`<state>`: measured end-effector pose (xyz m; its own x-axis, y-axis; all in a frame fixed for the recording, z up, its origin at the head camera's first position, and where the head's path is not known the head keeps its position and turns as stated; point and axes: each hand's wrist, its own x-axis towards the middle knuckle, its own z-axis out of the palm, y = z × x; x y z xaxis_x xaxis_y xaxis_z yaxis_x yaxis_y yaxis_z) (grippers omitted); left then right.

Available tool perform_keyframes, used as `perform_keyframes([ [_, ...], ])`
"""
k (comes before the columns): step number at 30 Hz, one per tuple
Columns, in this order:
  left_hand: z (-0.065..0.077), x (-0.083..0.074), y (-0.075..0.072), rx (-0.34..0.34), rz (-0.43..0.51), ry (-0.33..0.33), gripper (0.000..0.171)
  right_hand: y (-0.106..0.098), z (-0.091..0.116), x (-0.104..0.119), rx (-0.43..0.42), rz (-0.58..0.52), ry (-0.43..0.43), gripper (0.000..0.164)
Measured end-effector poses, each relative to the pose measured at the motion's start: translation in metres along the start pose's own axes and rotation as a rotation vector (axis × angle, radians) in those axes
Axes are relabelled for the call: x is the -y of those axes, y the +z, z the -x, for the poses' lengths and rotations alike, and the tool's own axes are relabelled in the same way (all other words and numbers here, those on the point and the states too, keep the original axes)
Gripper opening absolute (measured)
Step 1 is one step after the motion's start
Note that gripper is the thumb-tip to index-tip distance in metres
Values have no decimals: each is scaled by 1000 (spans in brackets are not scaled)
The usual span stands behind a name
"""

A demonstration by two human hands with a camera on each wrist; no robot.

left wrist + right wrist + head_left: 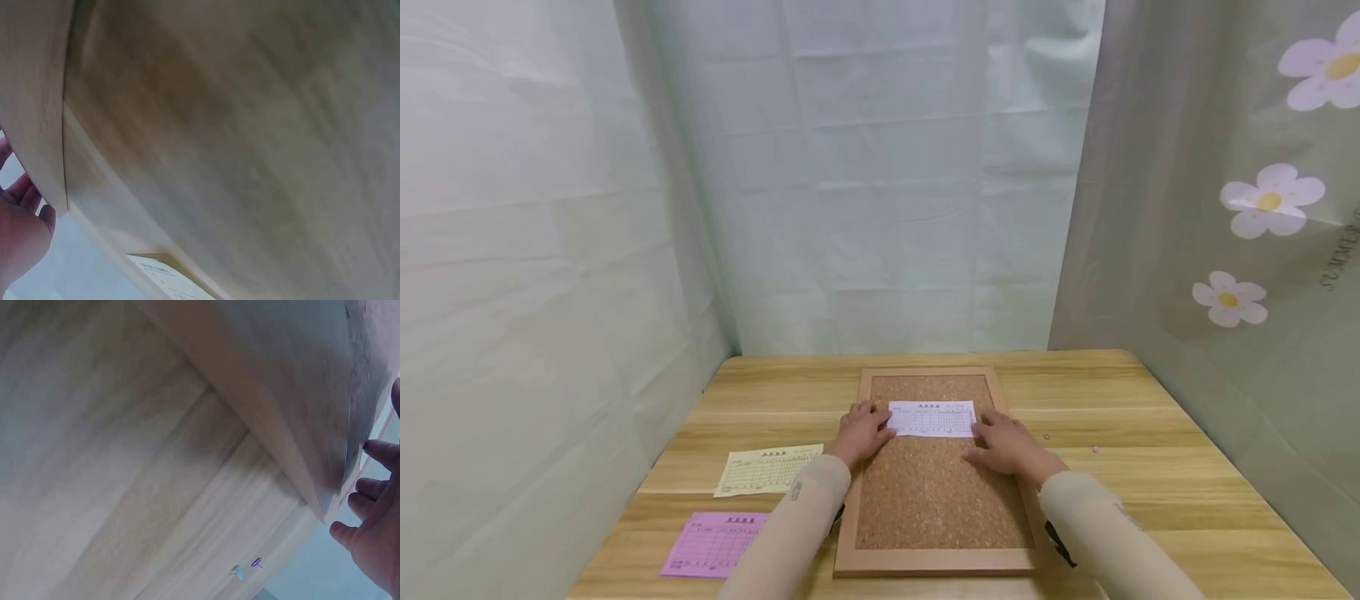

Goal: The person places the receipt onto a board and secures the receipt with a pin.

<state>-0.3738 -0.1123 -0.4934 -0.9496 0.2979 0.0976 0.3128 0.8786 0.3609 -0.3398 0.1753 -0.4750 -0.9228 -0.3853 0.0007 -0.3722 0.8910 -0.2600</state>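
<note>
A white printed form (932,419) lies flat near the far end of a wood-framed cork board (943,500). My left hand (862,433) rests over the board's left frame, its fingertips at the form's left edge. On the opposite side, my right hand (1006,446) spreads its fingers across the right frame and cork, with a fingertip at the form's lower right corner. The left wrist view catches only part of the left hand (22,228) beside the frame. Extended right fingers (375,449) show along the board's edge in the right wrist view.
Left of the board lie a yellow form (767,471) and a pink form (711,542), each partly covered by my left arm. A teal pushpin (239,572) and a purple pushpin (255,562) lie right of the board. Pale curtains (887,183) surround the wooden table (1195,500).
</note>
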Motion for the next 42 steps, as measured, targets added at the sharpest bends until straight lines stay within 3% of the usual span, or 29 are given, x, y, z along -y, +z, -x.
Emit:
perform_keyframes([
  [6, 0, -1, -2, 12, 4, -3, 47, -7, 1, -9, -87, 23, -67, 47],
  [13, 1, -1, -2, 21, 6, -22, 47, -17, 4, -19, -172, -64, -82, 42],
  [21, 4, -4, -4, 27, 22, -29, 46, -23, 7, -36, -263, -158, -17, 43],
  [28, 4, -5, -6, 27, 18, -35, 46, -27, 14, -53, -326, -182, -26, 40],
  [42, 5, -4, -3, 8, 39, -86, 47, -38, 38, -79, -308, -290, 62, 41],
])
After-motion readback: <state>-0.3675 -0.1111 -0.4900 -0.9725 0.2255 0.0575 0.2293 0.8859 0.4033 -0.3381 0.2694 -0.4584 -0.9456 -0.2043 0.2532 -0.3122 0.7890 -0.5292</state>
